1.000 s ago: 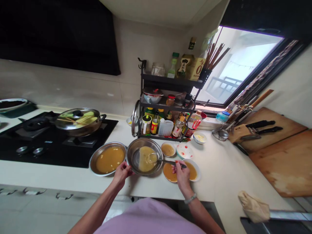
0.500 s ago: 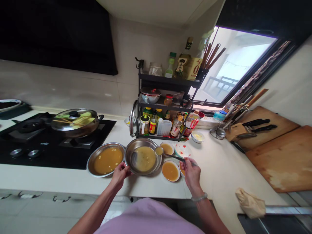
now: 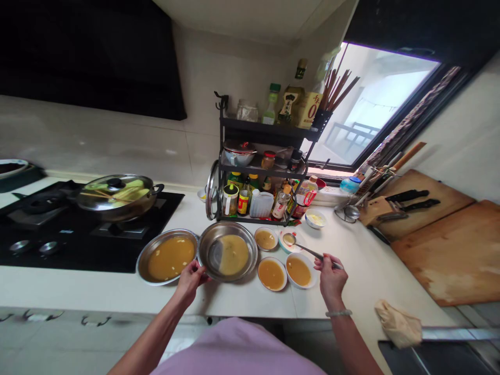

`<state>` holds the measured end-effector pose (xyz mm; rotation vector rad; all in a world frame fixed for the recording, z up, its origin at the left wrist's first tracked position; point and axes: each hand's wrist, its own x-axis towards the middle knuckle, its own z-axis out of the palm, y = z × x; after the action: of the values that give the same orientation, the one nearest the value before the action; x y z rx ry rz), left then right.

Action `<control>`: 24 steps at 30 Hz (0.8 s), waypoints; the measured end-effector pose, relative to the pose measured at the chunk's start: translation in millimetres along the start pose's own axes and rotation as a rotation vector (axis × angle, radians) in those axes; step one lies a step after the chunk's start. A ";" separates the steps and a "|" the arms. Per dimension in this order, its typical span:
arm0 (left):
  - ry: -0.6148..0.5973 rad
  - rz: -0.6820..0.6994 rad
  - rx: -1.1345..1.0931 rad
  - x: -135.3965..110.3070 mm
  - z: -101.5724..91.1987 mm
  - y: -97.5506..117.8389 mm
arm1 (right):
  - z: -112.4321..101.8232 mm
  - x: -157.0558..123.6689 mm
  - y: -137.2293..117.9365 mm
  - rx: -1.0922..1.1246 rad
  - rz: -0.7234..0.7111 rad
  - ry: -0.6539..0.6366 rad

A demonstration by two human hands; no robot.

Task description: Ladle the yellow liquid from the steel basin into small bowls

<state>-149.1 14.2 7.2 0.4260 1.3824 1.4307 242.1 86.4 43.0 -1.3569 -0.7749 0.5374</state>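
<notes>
My left hand point(image 3: 190, 281) grips the near left rim of a steel basin point(image 3: 207, 255), which is tilted with pale yellow broth pooled at its right side. In my right hand point(image 3: 331, 276) is the dark handle of a ladle point(image 3: 308, 250). Its bowl holds broth and hangs over a white bowl with red spots point(image 3: 299, 246). Nearer me stand two bowls of orange-brown broth, a left one point(image 3: 272, 274) and a right one point(image 3: 299, 270). Behind them is a smaller bowl point(image 3: 266, 239) of paler broth. A second steel basin point(image 3: 167, 257) with brown broth sits left of my left hand.
A black rack point(image 3: 265, 172) with bottles and jars stands behind the bowls. To the left, a lidded pan point(image 3: 119, 195) rests on the gas stove point(image 3: 97, 255). A knife block point(image 3: 377, 211) and cutting boards point(image 3: 449, 255) lean at the right.
My right hand has carried the ladle rightward, from the steel basin's right edge to above the red-spotted bowl. My left hand keeps its hold on the basin.
</notes>
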 end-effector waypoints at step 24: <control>-0.010 0.004 0.001 -1.9 2.4 -0.2 | 51.8 -108.5 4.5 -0.076 -0.169 -0.699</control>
<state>-146.3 13.8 8.4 0.4363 1.3749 1.4292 133.0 40.7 20.9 -1.1537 -1.4739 0.8687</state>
